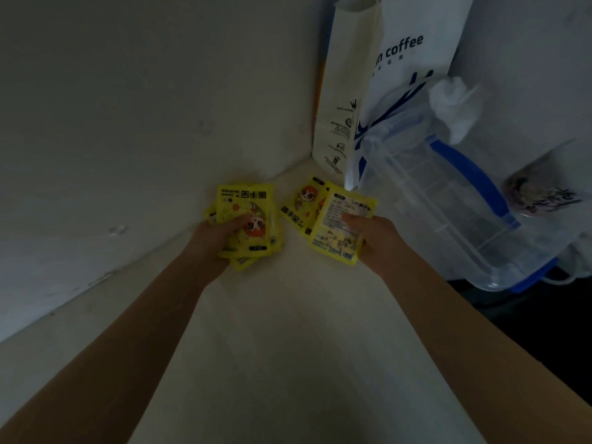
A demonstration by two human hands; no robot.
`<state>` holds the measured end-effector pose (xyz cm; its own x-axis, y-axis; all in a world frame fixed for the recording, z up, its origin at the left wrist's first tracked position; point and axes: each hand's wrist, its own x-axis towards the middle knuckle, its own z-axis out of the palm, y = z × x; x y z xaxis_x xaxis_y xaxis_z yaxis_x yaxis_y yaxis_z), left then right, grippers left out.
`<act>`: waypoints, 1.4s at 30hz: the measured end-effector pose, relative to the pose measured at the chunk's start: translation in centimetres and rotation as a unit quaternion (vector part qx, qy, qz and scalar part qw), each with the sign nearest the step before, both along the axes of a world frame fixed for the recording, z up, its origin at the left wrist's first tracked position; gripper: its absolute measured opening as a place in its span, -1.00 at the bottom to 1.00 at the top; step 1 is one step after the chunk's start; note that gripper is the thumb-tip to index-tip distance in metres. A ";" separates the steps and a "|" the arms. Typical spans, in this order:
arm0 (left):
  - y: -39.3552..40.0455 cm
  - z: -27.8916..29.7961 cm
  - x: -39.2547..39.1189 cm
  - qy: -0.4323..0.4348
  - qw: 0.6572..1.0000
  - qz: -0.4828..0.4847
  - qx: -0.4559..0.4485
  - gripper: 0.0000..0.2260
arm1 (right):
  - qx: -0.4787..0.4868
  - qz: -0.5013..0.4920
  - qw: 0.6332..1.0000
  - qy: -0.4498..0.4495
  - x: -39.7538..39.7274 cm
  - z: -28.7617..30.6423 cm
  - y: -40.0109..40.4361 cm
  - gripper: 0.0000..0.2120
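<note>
Stack of hand-warmer packets point(246, 203): several yellow packets are held fanned together just short of the corner where the pale surface point(288, 331) meets the wall point(128, 91). The top packet is shown face up. Its long axis runs away from the wearer, and its title edge points toward the corner, so the print is seen upside down.

Single packet point(333, 241): it is held to the right of the stack, apart from it, with the printed back turned up. Its long axis also runs away from the wearer, with the far end leaned slightly right.

Loose packet point(304, 203): it is laid face up on the surface between the two held lots, tilted, and partly overlapped by the single packet.

Left hand point(221, 233): it is reached forward on an extended forearm. The thumb is laid across the top packet's face and the fingers are tucked beneath, so the stack is gripped.

Right hand point(371, 230): it is stretched forward in the same way. The single packet is pinched at its right edge, with the thumb on top and the fingers hidden underneath.

Hands relative to each other: they are kept apart, each clamped on its own packets.

Surroundings: a clear plastic storage box point(448, 203) with blue handles is seen at right. Behind it a white paper bag printed "coffee" point(400, 43) and a narrow cream paper bag point(346, 91) are stood against the wall.
</note>
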<state>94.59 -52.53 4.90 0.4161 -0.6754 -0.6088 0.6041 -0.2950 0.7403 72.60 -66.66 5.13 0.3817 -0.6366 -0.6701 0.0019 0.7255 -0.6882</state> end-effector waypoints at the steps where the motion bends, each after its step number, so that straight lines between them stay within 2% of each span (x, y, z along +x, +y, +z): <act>1: -0.4 0.1 0.0 0.011 1.000 0.001 -0.003 -0.81 | -0.002 0.001 1.000 -0.006 0.3 0.0 -0.2 -0.66; 6: -2.9 -0.2 -0.4 0.064 0.998 -0.012 -0.019 -0.69 | -0.015 -0.008 1.000 -0.009 1.9 -0.1 -1.1 -0.66; 9: -4.4 -0.2 -1.0 0.088 0.995 -0.033 -0.024 -0.73 | -0.016 -0.007 1.000 -0.015 2.7 -0.1 -1.4 -0.71; 14: -5.5 -0.8 -1.4 0.080 0.995 -0.050 0.000 -0.69 | 0.003 -0.018 1.000 -0.020 2.9 -0.7 -1.8 -0.62; 21: -4.6 -1.1 -1.7 0.078 0.996 -0.044 0.018 -0.67 | 0.013 -0.028 0.999 -0.040 2.6 -1.1 -1.1 -0.67; 28: -0.7 -1.1 -1.9 0.097 0.995 0.023 0.014 -0.71 | -0.006 -0.011 0.999 -0.046 1.0 -0.5 0.0 -0.80; 42: 11.7 2.0 -9.9 0.071 0.995 0.041 0.049 -0.69 | 0.050 0.007 0.997 -0.066 -9.9 1.8 10.7 -0.80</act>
<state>84.68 -40.88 6.89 0.3729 -0.5775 -0.7262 0.7254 -0.3065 0.6163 62.66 -55.93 6.92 0.4793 -0.5637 -0.6727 0.0769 0.7905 -0.6076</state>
